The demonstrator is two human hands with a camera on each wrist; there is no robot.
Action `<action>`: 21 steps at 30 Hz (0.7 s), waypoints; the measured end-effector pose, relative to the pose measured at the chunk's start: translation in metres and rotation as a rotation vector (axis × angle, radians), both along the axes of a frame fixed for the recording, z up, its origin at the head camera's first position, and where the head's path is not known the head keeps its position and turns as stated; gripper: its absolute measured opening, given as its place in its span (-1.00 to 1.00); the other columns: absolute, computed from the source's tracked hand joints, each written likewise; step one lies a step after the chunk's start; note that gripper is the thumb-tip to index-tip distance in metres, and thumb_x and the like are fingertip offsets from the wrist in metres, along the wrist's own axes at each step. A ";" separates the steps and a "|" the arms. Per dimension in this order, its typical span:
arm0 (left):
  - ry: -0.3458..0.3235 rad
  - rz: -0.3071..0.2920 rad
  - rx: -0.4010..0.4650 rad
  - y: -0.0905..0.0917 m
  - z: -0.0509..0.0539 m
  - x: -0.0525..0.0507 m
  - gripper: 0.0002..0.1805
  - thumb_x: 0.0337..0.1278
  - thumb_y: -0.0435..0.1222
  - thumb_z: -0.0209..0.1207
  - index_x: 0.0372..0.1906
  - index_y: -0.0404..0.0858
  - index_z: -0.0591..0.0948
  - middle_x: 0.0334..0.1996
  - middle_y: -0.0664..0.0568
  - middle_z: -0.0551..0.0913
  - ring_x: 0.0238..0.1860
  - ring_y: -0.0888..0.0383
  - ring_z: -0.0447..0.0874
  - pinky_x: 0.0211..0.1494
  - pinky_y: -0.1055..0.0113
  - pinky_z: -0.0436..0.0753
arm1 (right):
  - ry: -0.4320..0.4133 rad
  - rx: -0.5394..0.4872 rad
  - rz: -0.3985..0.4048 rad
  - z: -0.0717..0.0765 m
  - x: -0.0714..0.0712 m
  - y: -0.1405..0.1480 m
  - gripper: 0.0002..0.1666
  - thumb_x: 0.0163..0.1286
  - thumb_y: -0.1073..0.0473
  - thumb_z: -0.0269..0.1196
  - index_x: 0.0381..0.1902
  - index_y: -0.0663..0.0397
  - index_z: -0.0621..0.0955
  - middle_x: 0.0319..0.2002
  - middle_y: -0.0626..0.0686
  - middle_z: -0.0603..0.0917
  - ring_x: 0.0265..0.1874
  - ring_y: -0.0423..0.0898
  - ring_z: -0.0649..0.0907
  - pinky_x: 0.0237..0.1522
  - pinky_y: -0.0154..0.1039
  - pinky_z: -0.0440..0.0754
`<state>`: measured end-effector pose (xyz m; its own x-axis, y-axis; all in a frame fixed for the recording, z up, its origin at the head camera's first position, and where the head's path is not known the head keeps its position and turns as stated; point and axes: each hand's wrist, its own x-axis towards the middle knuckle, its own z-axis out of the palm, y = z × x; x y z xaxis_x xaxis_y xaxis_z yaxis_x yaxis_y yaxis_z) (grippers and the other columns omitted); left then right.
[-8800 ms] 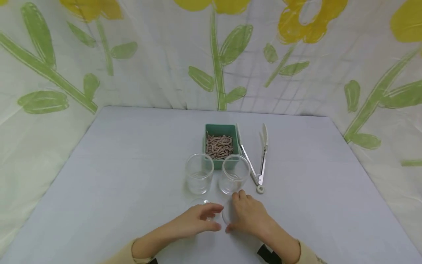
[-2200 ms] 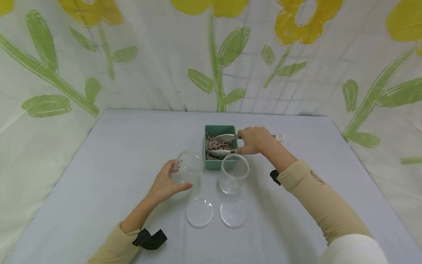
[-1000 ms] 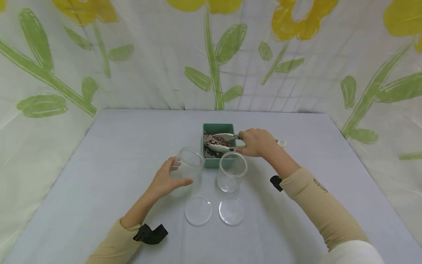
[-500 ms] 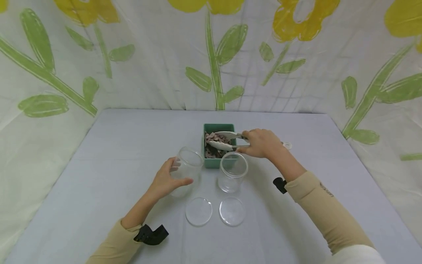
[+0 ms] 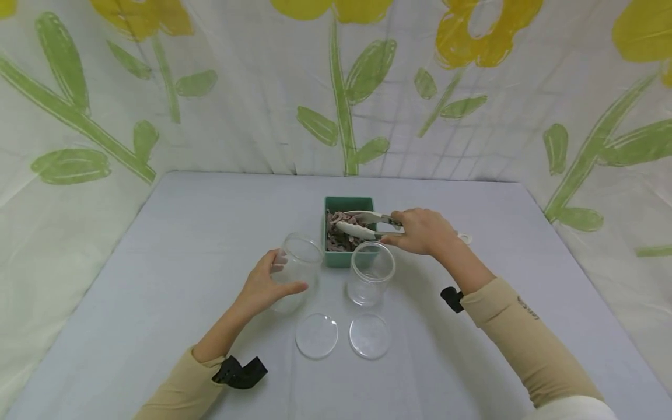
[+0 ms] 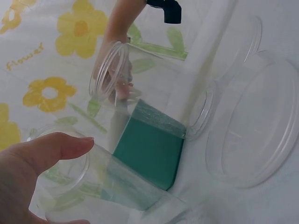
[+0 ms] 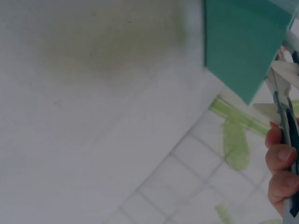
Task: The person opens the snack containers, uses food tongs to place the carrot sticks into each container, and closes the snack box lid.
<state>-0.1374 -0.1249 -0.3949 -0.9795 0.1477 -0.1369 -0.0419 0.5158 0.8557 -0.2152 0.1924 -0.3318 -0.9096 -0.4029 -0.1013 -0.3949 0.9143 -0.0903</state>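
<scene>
My left hand [image 5: 262, 289] holds a clear jar [image 5: 300, 268], thumb on the near side and fingers around the far side; the jar leans a little to the right and nothing shows inside. With my right hand [image 5: 422, 231] I grip metal tongs with white tips [image 5: 358, 230]. Their tips are inside the green box [image 5: 340, 261], among brownish-grey strips [image 5: 336, 239], and stand somewhat apart; whether strips are pinched between them I cannot tell. A second clear jar [image 5: 366, 286] stands upright in front of the box. In the right wrist view, curled fingers [image 7: 281, 163] wrap the tongs' handle.
Two clear round lids, a left lid [image 5: 317, 336] and a right lid [image 5: 370, 336], lie flat in front of the jars on the white table [image 5: 199, 233]. Behind the table hangs a flower-patterned curtain [image 5: 252, 105].
Earlier both hands were at the lids and the tongs lay on the table. Over the last second, the tongs have shifted right inside the box, disturbing the strips; the left hand keeps still.
</scene>
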 end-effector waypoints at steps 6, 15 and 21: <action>0.001 -0.004 -0.003 0.001 0.001 0.000 -0.16 -0.05 -0.17 0.43 0.31 -0.38 0.29 0.23 -0.33 0.40 0.29 -0.25 0.33 0.22 -0.19 0.40 | -0.006 -0.029 -0.012 0.000 0.002 0.004 -0.26 0.32 -0.26 0.22 0.17 0.25 0.54 -0.16 0.15 0.69 -0.30 0.04 0.63 -0.31 -0.02 0.58; 0.014 -0.017 -0.002 0.000 0.003 0.001 -0.16 -0.08 -0.17 0.44 0.29 -0.38 0.31 0.21 -0.33 0.41 0.28 -0.26 0.35 0.21 -0.18 0.42 | 0.002 -0.050 -0.007 -0.004 0.003 0.009 -0.26 0.32 -0.26 0.21 0.16 0.24 0.55 -0.25 0.13 0.68 -0.36 0.03 0.62 -0.35 -0.02 0.56; 0.016 -0.018 0.005 0.001 0.002 0.001 -0.15 -0.11 -0.18 0.46 0.29 -0.39 0.32 0.21 -0.32 0.42 0.27 -0.26 0.35 0.21 -0.17 0.42 | 0.009 -0.072 -0.011 -0.006 0.005 0.011 -0.23 0.31 -0.28 0.22 0.19 0.24 0.54 -0.25 0.16 0.70 -0.39 0.03 0.63 -0.36 -0.02 0.57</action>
<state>-0.1362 -0.1242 -0.3929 -0.9788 0.1655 -0.1205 -0.0191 0.5120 0.8588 -0.2107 0.2032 -0.3378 -0.9148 -0.3987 -0.0646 -0.3858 0.9099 -0.1526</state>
